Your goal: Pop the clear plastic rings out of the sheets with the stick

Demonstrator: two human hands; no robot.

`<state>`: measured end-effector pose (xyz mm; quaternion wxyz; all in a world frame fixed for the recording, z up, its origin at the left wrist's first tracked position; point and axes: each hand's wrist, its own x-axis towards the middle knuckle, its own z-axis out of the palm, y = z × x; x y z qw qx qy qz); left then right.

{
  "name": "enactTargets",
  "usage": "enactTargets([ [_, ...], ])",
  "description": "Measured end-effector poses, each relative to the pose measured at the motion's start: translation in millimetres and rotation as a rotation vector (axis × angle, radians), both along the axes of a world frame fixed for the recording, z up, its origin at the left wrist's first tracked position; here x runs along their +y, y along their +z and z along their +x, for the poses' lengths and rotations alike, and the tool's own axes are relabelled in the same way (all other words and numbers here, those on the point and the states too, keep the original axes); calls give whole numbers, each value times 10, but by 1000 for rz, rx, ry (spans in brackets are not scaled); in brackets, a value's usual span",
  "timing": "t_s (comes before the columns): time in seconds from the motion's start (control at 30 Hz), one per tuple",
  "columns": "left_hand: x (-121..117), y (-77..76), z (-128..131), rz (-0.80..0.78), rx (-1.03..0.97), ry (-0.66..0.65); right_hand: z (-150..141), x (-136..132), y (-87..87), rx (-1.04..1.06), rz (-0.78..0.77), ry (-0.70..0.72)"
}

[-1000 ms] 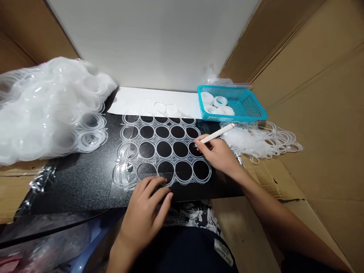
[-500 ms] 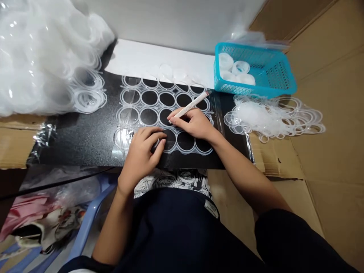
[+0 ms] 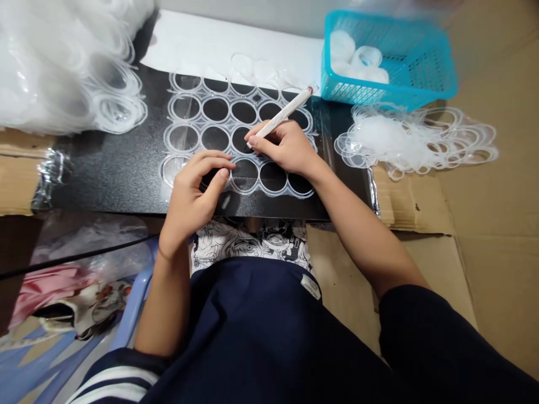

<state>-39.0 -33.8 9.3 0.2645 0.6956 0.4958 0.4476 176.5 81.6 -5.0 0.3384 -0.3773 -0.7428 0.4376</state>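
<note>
A clear plastic sheet (image 3: 231, 156) with rows of round rings lies on the black tabletop. In my right hand (image 3: 290, 147) is a slim white pen-like tool (image 3: 283, 115) with a reddish top end, pinched between thumb and fingers. Its lower tip points down at a ring near the sheet's middle; whether it touches the plastic I cannot tell. My left hand (image 3: 197, 188) rests over the front row of rings, fingers extended and thumb apart, with nothing held.
A blue basket (image 3: 391, 95) with several white rolls stands at the back right. Loose clear rings (image 3: 416, 140) are heaped in front of it. Bulky clear plastic (image 3: 54, 73) fills the left side. White paper (image 3: 202, 42) lies behind the sheet.
The camera view has shifted, so the table sits higher in the picture. My left hand has slid slightly left along the sheet. The right hand keeps hold of the white tool near the same ring.
</note>
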Motion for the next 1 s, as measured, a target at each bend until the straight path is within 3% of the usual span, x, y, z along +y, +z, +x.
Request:
enactTargets([
  [0.3,21,-115,-42,39,-139,26,-3,11,-26,45,19,10],
  [0.63,14,-100,-11,35,-100,40,-12,-1,4,37,-25,6],
  [1.0,5,-143,-25,6,-39,69,-4,11,-8,32,26,14],
])
